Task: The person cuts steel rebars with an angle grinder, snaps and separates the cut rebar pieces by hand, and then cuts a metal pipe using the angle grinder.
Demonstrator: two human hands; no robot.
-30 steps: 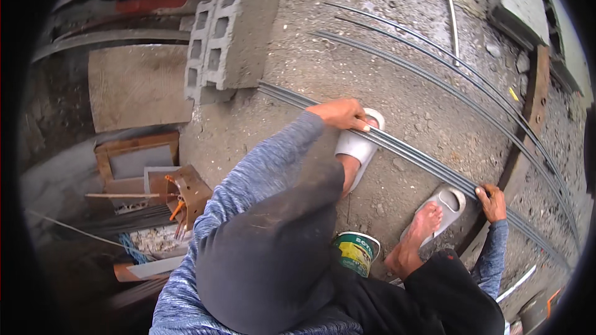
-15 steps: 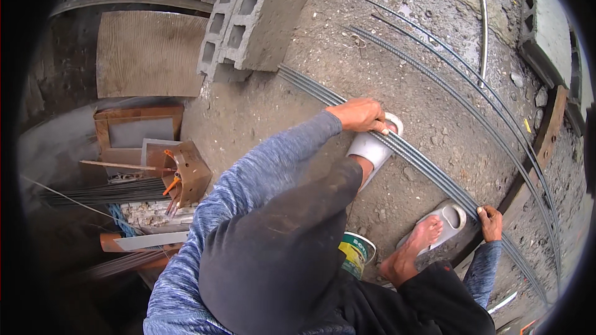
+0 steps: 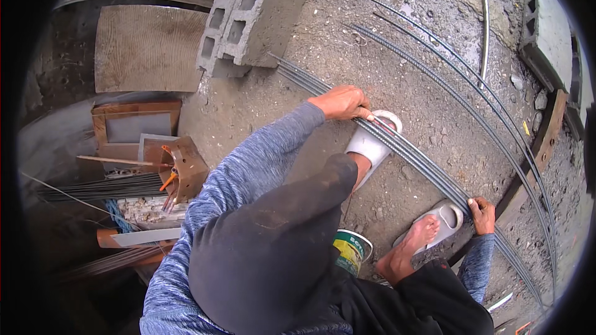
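A: How are your hands standing?
B: Your left hand (image 3: pixel 343 103) is curling over the rods (image 3: pixel 422 164) and pinching them, its thumb showing beside them. Your right hand (image 3: pixel 482 215) is gripping the same rods lower and to the right; some of its fingers are hiding from view.

A: Where are the rods lying?
B: They are running as one bundle from hand to hand, crossing above the left sandal (image 3: pixel 363 147), just beside your left hand. Whether they are touching it isn't showing clearly. Past your left hand, their ends are reaching close to the blocks (image 3: pixel 279 18); past your right hand, they are trailing toward the lower right.

A: How much is looking done?
B: Going by how they are lying, this bundle is looking gathered. One end is sticking out past the others near the blocks, and no tie is showing near either hand.

A: And what is looking left?
B: The loose rods (image 3: pixel 397 51), beyond both hands, are lying apart from your bundle and crossing the plank (image 3: pixel 549 130) beyond your right hand. You aren't touching them.
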